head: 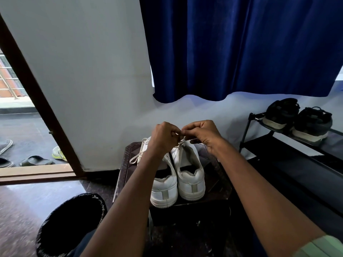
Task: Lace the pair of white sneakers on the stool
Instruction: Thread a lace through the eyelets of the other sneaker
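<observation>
White leather sneakers (189,175) on dark stool (219,182) | above them our left grip (163,138) and right grip (202,134) pinch cream lace (181,139)

Two bare forearms are seen, reaching in from the lower edge of the view. No rings, watch or bracelets are seen on the left hand (163,138) or the right hand (202,135). A pale green sleeve (321,247), ribbed or folded at its cuff, is worn on the right arm near the elbow. Dark blue cloth (81,243) is seen beneath the left forearm; whether it is clothing cannot be told.
</observation>
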Tool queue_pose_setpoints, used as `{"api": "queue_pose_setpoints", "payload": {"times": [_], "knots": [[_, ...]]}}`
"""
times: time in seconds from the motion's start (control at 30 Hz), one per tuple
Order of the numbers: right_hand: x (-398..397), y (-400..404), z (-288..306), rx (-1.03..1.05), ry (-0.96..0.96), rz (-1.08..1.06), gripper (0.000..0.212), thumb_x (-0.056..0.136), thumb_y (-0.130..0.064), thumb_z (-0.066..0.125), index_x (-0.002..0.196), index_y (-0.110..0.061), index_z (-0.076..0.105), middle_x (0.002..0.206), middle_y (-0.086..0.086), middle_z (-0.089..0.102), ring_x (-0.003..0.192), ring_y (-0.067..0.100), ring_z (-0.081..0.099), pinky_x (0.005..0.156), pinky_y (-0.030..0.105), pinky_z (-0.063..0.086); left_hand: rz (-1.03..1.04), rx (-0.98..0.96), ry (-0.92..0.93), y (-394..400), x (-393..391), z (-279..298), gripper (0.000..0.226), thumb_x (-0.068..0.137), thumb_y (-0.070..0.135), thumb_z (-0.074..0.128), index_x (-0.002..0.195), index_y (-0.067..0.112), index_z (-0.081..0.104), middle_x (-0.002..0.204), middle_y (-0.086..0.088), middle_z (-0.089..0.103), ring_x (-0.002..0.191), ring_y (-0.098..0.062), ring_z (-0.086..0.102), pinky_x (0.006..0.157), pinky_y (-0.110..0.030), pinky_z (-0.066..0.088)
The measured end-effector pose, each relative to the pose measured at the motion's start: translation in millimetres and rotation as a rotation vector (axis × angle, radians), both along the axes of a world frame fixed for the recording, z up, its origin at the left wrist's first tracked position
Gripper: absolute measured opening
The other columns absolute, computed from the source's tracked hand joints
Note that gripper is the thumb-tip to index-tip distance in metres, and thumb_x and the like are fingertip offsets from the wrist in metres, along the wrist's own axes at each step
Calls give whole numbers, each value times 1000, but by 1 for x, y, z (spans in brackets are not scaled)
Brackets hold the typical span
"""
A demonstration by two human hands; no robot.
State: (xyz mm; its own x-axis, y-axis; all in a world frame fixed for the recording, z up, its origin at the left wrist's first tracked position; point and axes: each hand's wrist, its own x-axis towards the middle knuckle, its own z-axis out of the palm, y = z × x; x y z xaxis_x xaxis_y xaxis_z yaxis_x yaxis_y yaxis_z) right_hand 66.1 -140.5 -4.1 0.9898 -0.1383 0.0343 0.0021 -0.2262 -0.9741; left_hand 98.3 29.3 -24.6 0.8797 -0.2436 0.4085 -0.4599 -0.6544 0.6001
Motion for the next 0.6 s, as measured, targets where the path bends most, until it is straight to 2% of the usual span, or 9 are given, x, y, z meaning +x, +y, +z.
{"api": "queue_pose_setpoints", "payload": {"times": [0.07,0.13,0.2,0.27,0.33,0.4,0.47,0.53,0.6], "knots": [[1,-9,2,-185,65,43,24,77,-22,91,92,-8,79,85,8,79,74,21,75,68,33,61,16,-22,3,3,1,1,7,83,10,82,84,17,84,68,2,75,59,-11,70,64,-34,61],[0,-12,3,-369,178,119,28,79,-24,88,95,-4,77,91,14,77,72,20,69,64,32,60,24,-46,10,1,-1,3,7,83,10,82,82,17,84,70,4,76,61,-8,70,68,-33,61],[-3,-9,3,-408,264,171,28,84,-21,83,97,2,76,91,18,77,72,24,72,62,31,61,8,-37,9,-1,-2,3,8,84,11,82,84,18,84,77,4,78,69,-8,72,73,-33,61],[-5,-4,3,-425,265,137,20,84,-18,78,85,2,75,81,17,76,69,27,75,62,32,62,-17,-16,22,-5,-5,3,10,83,10,81,86,19,84,83,5,80,74,-6,72,76,-30,61],[-3,-1,1,-509,229,57,19,80,-19,73,67,-6,65,64,9,66,57,24,67,54,27,53,-23,2,27,-8,-8,4,14,81,7,78,84,19,84,83,6,80,76,-6,73,79,-28,61],[0,-2,-3,-504,240,32,22,82,-17,71,65,-11,59,62,8,54,54,21,55,52,24,44,-15,29,21,-8,-11,4,13,80,9,77,82,20,84,82,6,79,77,-6,72,78,-27,60],[4,-7,-8,-397,295,40,12,84,-7,68,74,-1,67,70,15,59,57,24,58,57,31,52,-9,53,26,-8,-12,1,11,77,13,76,78,20,84,78,6,79,74,-7,72,73,-28,59],[4,-12,-9,-291,353,55,15,88,1,65,95,12,73,81,22,67,61,27,66,61,35,60,-5,75,37,-7,-15,-1,10,74,15,75,75,21,83,72,6,77,68,-8,70,68,-30,58],[2,-14,-7,-228,378,77,20,92,5,62,107,14,72,84,22,68,62,26,66,53,31,62,4,80,47,-7,-17,-2,10,72,14,75,73,21,82,68,6,75,63,-7,68,64,-31,57]]}}
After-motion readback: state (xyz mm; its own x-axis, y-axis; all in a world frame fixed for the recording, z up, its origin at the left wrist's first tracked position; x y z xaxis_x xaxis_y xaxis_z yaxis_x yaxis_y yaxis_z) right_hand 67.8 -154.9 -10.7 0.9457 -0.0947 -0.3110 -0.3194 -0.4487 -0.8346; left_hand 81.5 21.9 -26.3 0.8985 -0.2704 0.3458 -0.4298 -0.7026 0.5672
